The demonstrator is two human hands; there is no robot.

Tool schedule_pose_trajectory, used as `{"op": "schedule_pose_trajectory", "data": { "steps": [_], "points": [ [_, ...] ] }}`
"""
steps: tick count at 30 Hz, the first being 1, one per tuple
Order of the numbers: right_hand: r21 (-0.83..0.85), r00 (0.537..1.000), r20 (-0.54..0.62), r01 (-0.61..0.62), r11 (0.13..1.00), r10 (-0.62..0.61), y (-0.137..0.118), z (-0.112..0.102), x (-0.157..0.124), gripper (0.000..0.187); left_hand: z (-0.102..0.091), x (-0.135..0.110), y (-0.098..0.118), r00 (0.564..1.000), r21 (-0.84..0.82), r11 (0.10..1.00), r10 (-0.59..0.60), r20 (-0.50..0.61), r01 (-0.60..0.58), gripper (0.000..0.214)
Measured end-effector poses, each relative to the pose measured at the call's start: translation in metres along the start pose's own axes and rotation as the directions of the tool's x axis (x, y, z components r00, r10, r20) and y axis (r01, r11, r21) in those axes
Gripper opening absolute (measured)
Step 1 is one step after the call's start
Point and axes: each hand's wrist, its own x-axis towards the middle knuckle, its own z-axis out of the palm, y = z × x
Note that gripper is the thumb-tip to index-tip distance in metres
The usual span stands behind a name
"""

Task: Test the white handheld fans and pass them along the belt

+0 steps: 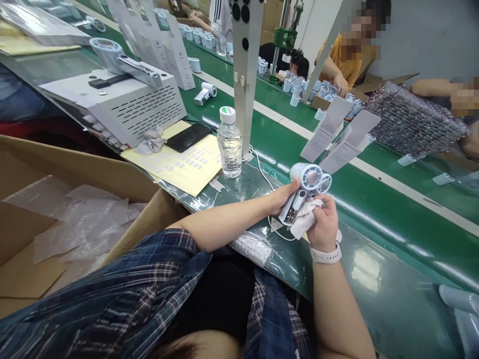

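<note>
Above the table edge my left hand (283, 197) is closed around a light-blue handheld fan (306, 175). A second fan head (324, 183) shows right beside the first. The handle's lower part looks dark and detailed, perhaps uncovered, but I cannot make out its parts. My right hand (325, 227), with a white watch band at the wrist, pinches a white cloth (306, 217) against the handles. Part of the second fan is hidden behind the cloth and my fingers.
A water bottle (229, 144) stands left of my hands, near a metal post (245, 75) and a yellow sheet (183, 184) with a phone (189, 137). Upright white boxes (348, 142) stand on the green conveyor (404, 214). A carton (149, 212) holds plastic bags. Other people work across the belt.
</note>
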Motion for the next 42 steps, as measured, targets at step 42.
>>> {"op": "schedule_pose_trajectory", "data": {
  "steps": [42],
  "points": [
    [-0.651, 0.813, 0.288, 0.554, 0.519, -0.506, -0.006, -0.002, -0.006, 0.011, -0.007, 0.003, 0.008, 0.999, 0.014, 0.999, -0.045, 0.005, 0.045, 0.084]
  ]
}}
